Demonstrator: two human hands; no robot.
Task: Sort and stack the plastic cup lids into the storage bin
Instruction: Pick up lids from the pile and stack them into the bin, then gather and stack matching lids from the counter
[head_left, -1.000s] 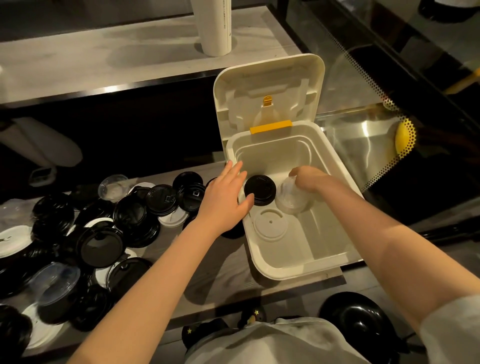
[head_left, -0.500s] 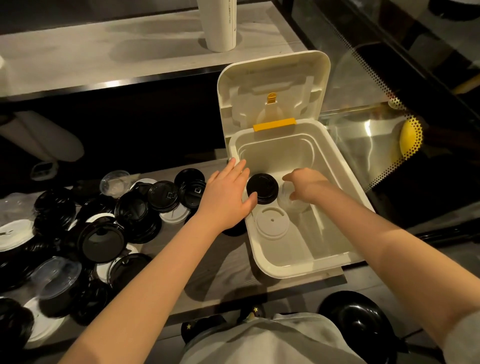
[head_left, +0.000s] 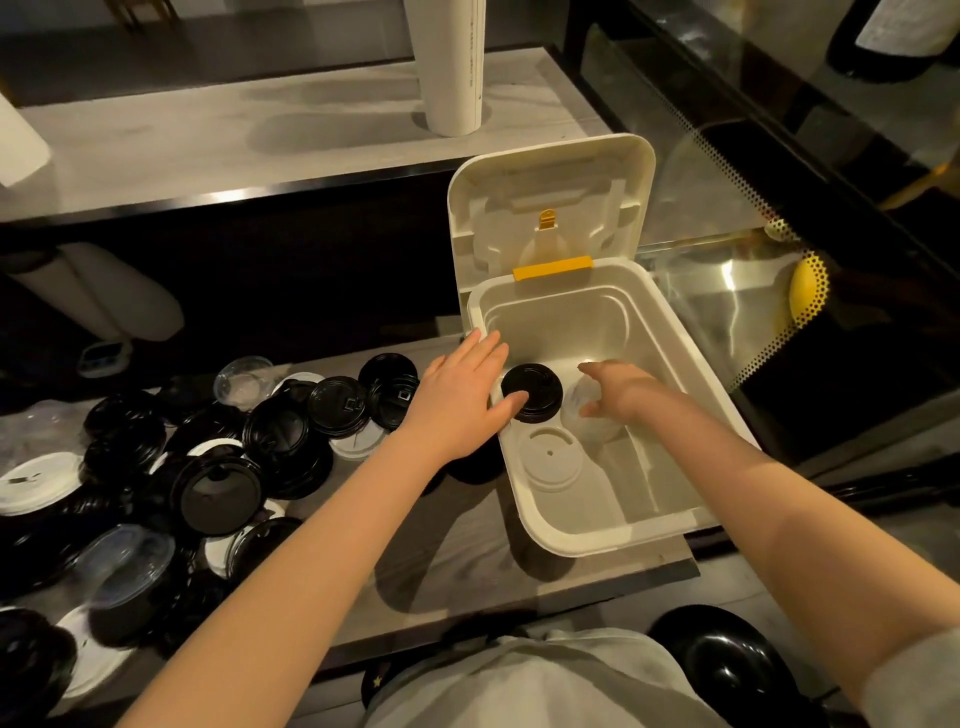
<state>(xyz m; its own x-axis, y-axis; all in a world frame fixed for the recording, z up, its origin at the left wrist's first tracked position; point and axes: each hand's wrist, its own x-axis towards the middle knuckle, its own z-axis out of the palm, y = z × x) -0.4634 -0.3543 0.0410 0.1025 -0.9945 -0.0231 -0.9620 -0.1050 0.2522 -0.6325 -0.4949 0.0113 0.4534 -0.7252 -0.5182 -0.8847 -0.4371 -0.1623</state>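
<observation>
Cup lids (head_left: 208, 467) lie in a big messy heap on the left part of the table (head_left: 457, 545) — mostly black ones, with some white and some see-through ones mixed in. Right beside the heap, the left hand (head_left: 457, 400) is flat, with its fingers straight. It rests on the left edge of the storage bin (head_left: 571, 545), and its thumb touches a black lid (head_left: 540, 387) inside the bin.

The bin is white and sits on the right part of the table. Its cover (head_left: 550, 208) stands up at the back. Near the black lid, on the side closer to the person, a white lid (head_left: 550, 460) lies flat on the floor of the bin. To the right of the black lid is a see-through lid (head_left: 595, 423) — the right hand (head_left: 618, 395) is over it, with bent fingers and its thumb on the lid. I cannot tell if this hand grips the lid or only touches it.
</observation>
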